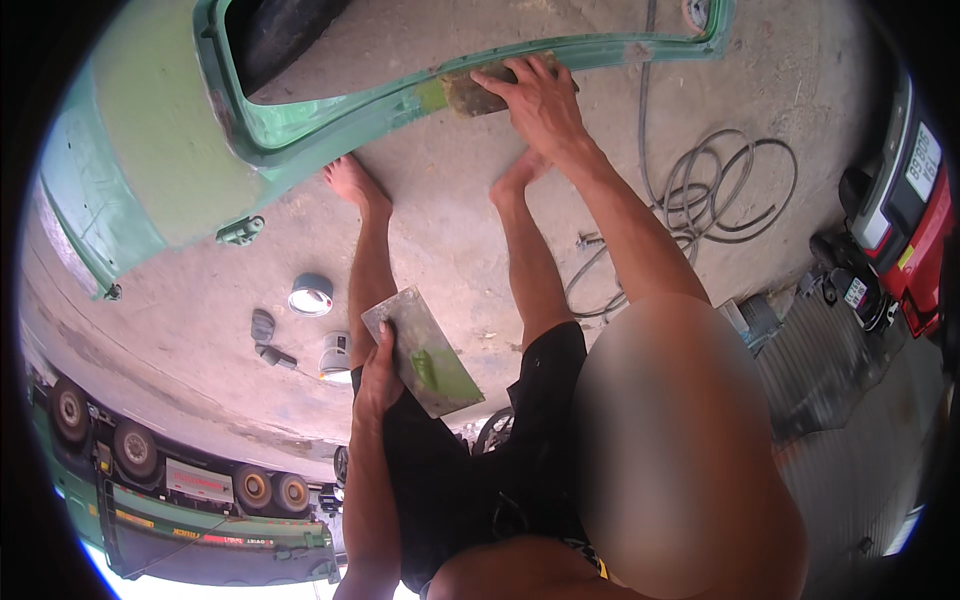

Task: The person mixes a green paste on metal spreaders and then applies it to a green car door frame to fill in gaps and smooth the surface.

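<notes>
My left hand (379,378) grips the edge of a flat grey metal plate (408,322) above my left thigh, thumb on top. A lump of green paste (428,370) lies on the plate, with a green smear along one side. Farther ahead, my right hand (543,108) is closed over a brownish, flat, rectangular spreader (475,92). The spreader rests against the lower rail of a green vehicle body panel (160,130) that has a large opening. A yellow-green patch (431,96) shows on the rail just left of the spreader.
A round can (311,295), a grey can (336,352) and a small dark object (263,327) lie on the concrete floor. A coiled hose (690,205) lies to the right, near corrugated sheets (830,385) and a red vehicle (915,235). A truck (200,500) stands at lower left.
</notes>
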